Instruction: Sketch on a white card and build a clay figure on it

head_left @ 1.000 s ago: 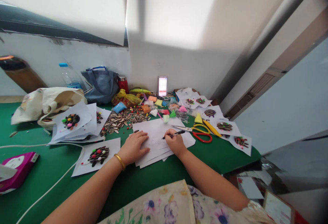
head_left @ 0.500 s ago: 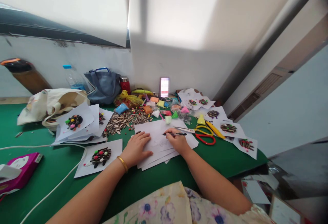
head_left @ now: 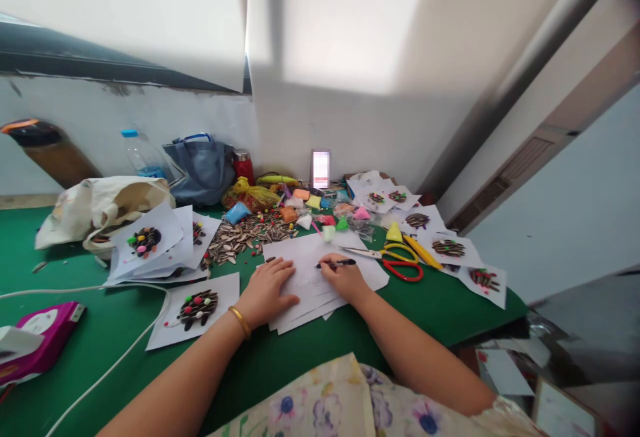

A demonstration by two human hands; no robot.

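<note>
1. Shifted slightly toward nine o'clock since the earlier frame is the black pen [head_left: 345, 262], pinched over the white sheets [head_left: 310, 300] by closed fingers of the right hand [head_left: 345, 281].
2. The left hand [head_left: 267, 291] is laid spread at the sheets' nine-o'clock side, nothing seen gripped.
3. Scissors [head_left: 373, 254] are placed at two o'clock.
4. Striped seeds [head_left: 250, 233] are heaped at ten.
5. A phone [head_left: 321, 170] is propped at twelve.

The paper [head_left: 300, 247] looks matt, the bracelet [head_left: 241, 321] glossy metal.
</note>
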